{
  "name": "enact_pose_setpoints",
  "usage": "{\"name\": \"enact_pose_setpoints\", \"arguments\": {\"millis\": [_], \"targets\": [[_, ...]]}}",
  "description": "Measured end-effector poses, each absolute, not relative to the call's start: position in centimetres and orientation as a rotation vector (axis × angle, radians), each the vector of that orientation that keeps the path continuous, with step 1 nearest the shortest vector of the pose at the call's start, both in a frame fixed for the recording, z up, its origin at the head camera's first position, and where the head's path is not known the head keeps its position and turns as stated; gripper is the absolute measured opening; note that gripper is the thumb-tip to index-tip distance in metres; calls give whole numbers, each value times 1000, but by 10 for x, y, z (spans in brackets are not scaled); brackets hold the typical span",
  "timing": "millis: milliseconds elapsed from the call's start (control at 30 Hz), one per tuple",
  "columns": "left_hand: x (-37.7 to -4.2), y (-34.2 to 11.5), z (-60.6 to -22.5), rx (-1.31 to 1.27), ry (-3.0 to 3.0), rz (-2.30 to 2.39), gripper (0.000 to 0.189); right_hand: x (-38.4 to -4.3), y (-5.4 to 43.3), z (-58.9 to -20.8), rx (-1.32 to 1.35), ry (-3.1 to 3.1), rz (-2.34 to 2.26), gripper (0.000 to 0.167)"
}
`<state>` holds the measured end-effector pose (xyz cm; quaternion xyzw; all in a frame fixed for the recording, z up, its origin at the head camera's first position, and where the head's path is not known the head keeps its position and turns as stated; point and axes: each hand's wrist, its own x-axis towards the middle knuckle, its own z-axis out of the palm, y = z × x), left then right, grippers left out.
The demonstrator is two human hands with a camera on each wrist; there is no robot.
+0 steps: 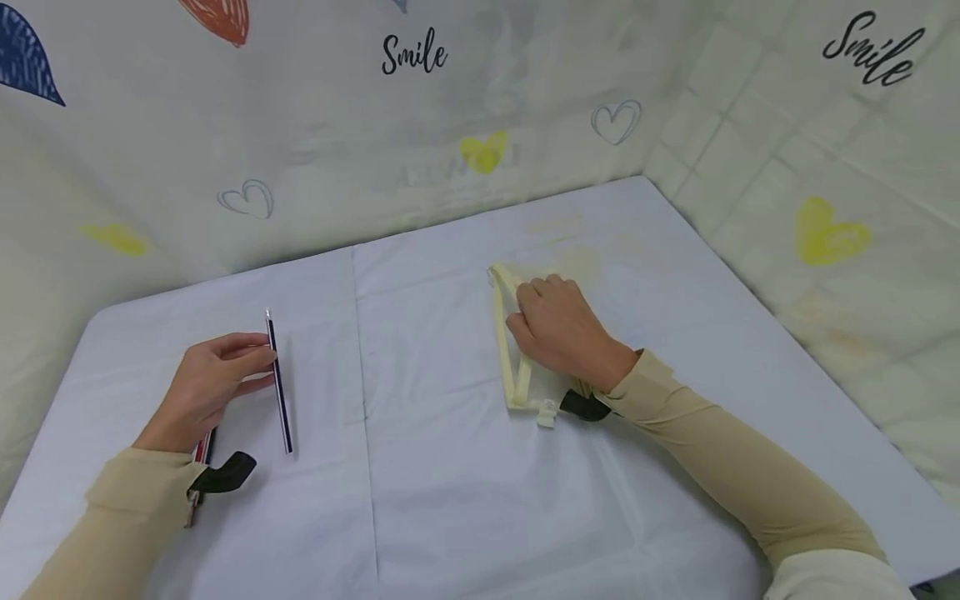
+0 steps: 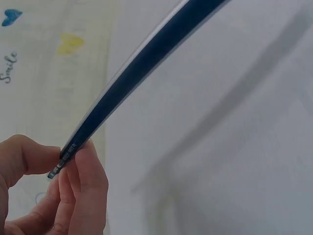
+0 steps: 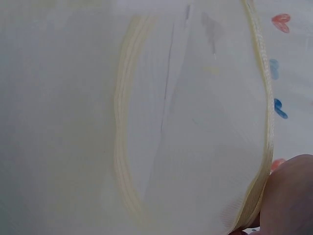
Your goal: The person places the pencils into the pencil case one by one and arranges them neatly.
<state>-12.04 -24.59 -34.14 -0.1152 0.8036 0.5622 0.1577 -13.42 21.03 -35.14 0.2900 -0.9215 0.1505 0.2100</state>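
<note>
My left hand pinches a dark blue and white striped pencil near its upper end, between thumb and fingertips. In the left wrist view the pencil slants up and away from the fingers, with small lettering close to the grip. On the right, my right hand grips the edge of a see-through mesh pouch with pale yellow trim. That pouch's opening gapes between its trimmed edges in the right wrist view, where only part of the hand shows.
More pencils, one with red, lie on the white-covered table partly under my left wrist. A small tag sticks out from the pouch's near edge. Printed cloth walls stand behind the table and at its right.
</note>
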Motion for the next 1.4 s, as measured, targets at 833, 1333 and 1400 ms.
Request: {"name": "enact_pose_setpoints", "arguments": {"millis": [833,1333,1400], "targets": [[-134,-175,-342,-257,2058,1919,36,-134,209,-353,749,-2644,412,33],[-145,-128,-347,-217,2040,1946,33,-133,209,-353,757,-2603,388,32],[-146,-122,-350,-204,2031,1954,32,-134,210,-353,758,-2599,381,32]]}}
